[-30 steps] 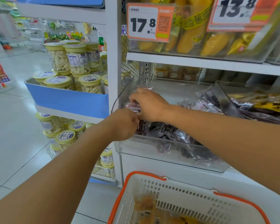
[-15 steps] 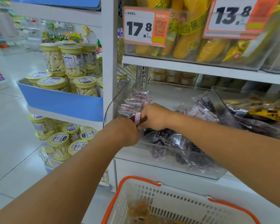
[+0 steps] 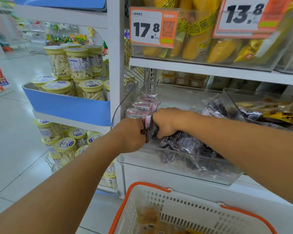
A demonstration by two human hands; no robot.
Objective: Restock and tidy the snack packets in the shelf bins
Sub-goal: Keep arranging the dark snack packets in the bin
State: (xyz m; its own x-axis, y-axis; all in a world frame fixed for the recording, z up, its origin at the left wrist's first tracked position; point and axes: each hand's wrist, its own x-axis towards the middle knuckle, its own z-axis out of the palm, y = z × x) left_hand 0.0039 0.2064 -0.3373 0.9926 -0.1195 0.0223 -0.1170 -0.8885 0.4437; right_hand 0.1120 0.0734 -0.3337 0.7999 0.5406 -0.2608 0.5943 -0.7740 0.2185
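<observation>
A clear plastic shelf bin (image 3: 176,168) holds dark snack packets with pink-white ends. A row of upright packets (image 3: 145,107) stands against the bin's left wall. My left hand (image 3: 128,134) and my right hand (image 3: 166,120) meet at the near end of that row, fingers curled on a dark packet (image 3: 147,127) between them. Loose packets (image 3: 188,146) lie in a heap under my right forearm. More packets (image 3: 213,107) lean at the back right of the bin.
A white basket with an orange rim (image 3: 159,190) sits below, yellow packets inside. A neighbouring clear bin (image 3: 230,98) to the right holds dark and yellow packs. Yellow snack bags (image 3: 200,41) fill the shelf above. Lidded jars (image 3: 78,63) stand in a blue tray (image 3: 66,107) at left.
Both hands have come down from the top of the packet row to its near end. The upright row behind them is now uncovered. The view has shifted a little downward.
</observation>
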